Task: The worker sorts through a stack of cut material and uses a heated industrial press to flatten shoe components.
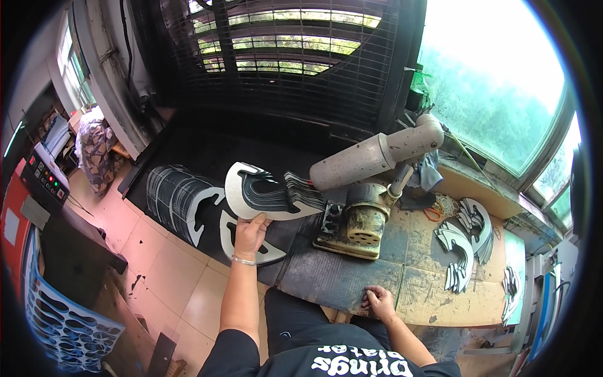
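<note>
My left hand [250, 234] grips the near edge of a curved white cut-out piece [236, 191], thumb and fingers closed on it. Behind that piece, a fanned row of dark-edged pieces [276, 195] of the same shape leans toward the machine. Beneath my left wrist lies another white curved piece [270, 252] on the black tabletop. To its left stands a long row of stacked dark cut-outs [182, 198], white at the near end. My right hand [379, 303] rests at the table's front edge, fingers curled in, with nothing visible in them.
A stained machine [364, 220] stands mid-table under a thick grey pipe [377, 157]. Cardboard [414, 295] covers the table's right part, holding loose piles of curved pieces [461, 251] and orange-handled scissors [433, 213]. A dark metal grille [282, 81] rises behind.
</note>
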A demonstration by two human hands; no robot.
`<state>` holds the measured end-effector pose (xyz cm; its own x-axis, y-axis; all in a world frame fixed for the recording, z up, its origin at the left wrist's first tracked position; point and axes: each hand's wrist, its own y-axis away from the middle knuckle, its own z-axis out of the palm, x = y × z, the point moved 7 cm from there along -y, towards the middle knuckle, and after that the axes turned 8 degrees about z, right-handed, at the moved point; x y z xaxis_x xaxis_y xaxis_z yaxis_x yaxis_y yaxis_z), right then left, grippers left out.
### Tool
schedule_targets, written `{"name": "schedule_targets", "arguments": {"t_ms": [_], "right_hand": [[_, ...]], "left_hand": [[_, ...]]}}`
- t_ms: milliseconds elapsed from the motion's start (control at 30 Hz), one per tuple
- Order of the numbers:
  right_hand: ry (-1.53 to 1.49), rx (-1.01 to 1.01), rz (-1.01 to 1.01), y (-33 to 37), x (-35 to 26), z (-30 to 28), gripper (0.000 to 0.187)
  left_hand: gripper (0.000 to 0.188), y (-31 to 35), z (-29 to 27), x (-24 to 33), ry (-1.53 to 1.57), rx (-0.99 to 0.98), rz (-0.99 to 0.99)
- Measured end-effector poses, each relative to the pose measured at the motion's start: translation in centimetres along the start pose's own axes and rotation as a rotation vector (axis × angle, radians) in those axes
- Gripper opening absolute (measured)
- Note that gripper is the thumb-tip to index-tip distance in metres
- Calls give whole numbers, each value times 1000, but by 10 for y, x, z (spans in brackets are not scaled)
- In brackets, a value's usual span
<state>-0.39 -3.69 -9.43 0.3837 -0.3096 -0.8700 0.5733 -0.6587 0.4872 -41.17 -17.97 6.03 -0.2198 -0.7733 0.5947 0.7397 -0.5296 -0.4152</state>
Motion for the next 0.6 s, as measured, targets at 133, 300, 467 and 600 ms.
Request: {"name": "schedule_targets", "arguments": {"t_ms": [133,300,467,600], "right_hand": [[14,2,3,1,-2,0,21],[5,-2,-13,0,-1,1,21],[1,6,16,1,-2,1,21],[11,9,4,2,-2,0,21]], "left_hand": [[34,0,2,-12,-1,-28,-37],[34,1,2,-29,-7,-38,-82],[36,4,3,-43,-15,-67,-124],[36,6,9,-51,-10,-72,-159]]}}
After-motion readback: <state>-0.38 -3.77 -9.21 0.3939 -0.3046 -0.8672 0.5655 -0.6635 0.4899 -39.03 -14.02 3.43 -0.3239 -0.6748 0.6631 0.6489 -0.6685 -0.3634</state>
